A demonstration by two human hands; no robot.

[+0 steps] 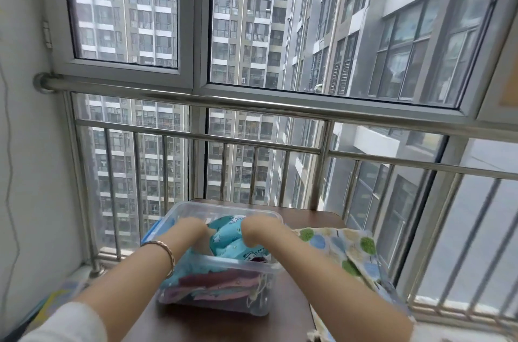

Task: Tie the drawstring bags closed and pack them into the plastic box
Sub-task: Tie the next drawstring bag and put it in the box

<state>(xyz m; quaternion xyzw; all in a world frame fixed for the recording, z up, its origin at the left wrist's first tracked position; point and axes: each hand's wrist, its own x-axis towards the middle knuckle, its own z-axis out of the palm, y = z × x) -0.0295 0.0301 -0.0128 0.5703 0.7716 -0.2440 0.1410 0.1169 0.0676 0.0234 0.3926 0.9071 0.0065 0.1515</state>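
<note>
A clear plastic box (246, 264) stands on a dark brown table (311, 217). Inside it lies a turquoise printed drawstring bag (227, 238) on top of red and dark bags (221, 288) seen through the front wall. My left hand (190, 226) and my right hand (256, 226) both reach down into the box at either side of the turquoise bag, fingers bent down onto it. The fingertips are hidden in the fabric. A bracelet circles my left wrist.
A dotted bag (347, 246) with green, blue and beige spots lies on the table right of the box. A blue lid clip (155, 228) shows at the box's left side. Steel railing (252, 142) and windows stand just behind the table; a white wall is at left.
</note>
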